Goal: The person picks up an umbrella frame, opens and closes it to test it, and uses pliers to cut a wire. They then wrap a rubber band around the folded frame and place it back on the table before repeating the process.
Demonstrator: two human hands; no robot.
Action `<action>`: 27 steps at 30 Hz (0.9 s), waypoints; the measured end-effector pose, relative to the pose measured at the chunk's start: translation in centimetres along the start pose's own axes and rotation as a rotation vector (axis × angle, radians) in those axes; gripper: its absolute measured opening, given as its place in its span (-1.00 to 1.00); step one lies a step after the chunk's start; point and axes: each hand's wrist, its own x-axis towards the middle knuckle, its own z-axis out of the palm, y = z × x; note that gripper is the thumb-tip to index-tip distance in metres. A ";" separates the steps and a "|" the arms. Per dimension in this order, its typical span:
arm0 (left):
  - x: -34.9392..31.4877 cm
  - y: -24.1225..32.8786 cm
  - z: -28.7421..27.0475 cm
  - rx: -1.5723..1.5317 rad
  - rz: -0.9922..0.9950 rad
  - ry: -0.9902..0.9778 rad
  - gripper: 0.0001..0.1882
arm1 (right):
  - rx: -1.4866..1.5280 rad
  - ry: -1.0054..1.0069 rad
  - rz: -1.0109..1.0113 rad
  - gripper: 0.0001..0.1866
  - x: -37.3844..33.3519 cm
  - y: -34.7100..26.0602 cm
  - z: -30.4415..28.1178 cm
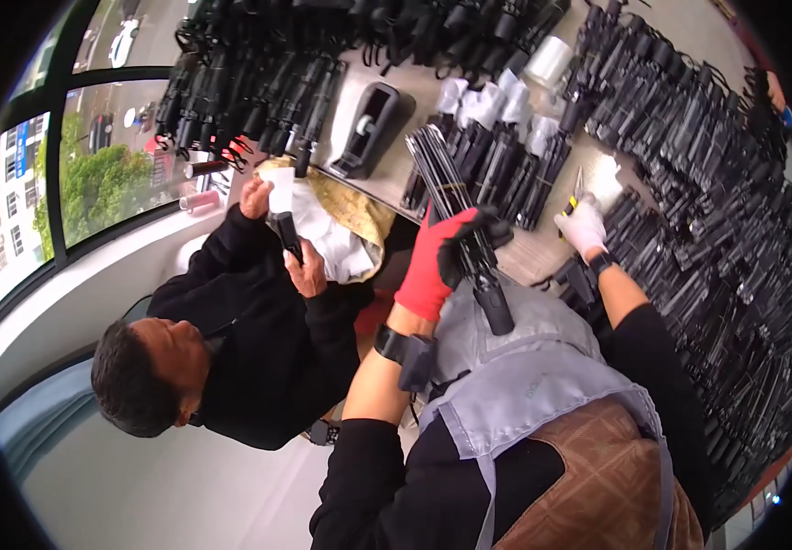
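Note:
My left hand (451, 252), in a red glove with black on the palm and fingers, is closed around a folded umbrella frame (438, 165). Its bare metal ribs point up and away, and its black handle (493, 310) hangs down over my grey apron. My right hand (584, 227), in a white glove, is closed on a small pointed tool with yellow-and-black handles (571, 205); I cannot tell whether it is scissors or pliers. Its tip rests over the table (542, 252) or just above it. The two hands are apart.
Folded umbrellas (487, 165), some with white wrapping, lie just beyond my hands. A big pile of umbrella frames (735, 275) fills the right. A black tape dispenser (373, 128) stands farther back. At left, a person (249, 330) holds a white card (281, 190) and a black object.

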 end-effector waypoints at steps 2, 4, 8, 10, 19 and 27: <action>1.4 0.8 -1.9 0.149 0.158 0.054 -0.64 | 0.064 -0.031 -0.009 -0.21 0.1 -0.1 -0.2; 3.5 2.0 -3.4 0.402 0.388 0.163 -0.64 | 0.044 0.043 -0.032 -0.23 -0.1 1.2 0.3; 8.8 14.8 -3.6 0.764 0.440 0.256 -0.80 | 0.070 0.013 0.040 -0.33 0.0 4.1 -0.2; 12.5 21.3 -6.0 1.033 0.354 0.407 -0.84 | 0.117 -0.073 -0.016 -0.47 0.2 4.1 -0.9; 20.5 27.0 -12.1 1.739 1.014 0.949 -0.33 | 0.206 0.551 -0.265 -0.63 4.7 -2.5 -11.0; 11.5 3.8 1.9 1.173 0.484 -0.079 -0.70 | 0.173 0.878 0.113 -0.33 18.9 -3.3 -23.7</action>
